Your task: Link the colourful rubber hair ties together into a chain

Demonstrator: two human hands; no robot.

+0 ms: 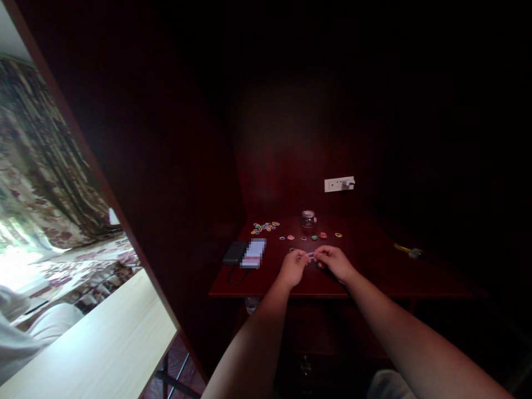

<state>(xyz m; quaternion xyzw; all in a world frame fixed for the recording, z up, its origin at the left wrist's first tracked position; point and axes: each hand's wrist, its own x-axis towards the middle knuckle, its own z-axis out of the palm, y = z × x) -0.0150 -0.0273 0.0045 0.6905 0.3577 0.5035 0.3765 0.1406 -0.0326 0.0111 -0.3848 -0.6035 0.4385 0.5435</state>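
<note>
My left hand (294, 267) and my right hand (334, 262) meet low over the front of the dark red desk. Both are closed in a pinch on one pale purple hair tie (310, 255), pulled out between the fingertips. A dark green hair tie (291, 250) lies just behind my left hand, partly hidden. Farther back, a loose row holds a blue hair tie (282, 238), pink hair ties (291, 238), a purple one (303, 239), green ones (315, 238), coral ones (323, 235) and a yellow one (338, 235). A mixed pile of hair ties (265, 227) sits at the back left.
A small clear jar (308, 219) stands behind the row. At left lie a phone (253, 253) and a black power bank (235, 252) with a cable. A yellow-and-grey item (409, 250) rests at right. A wall socket (339, 184) holds a plug. The desk's front edge (374, 296) runs below my hands.
</note>
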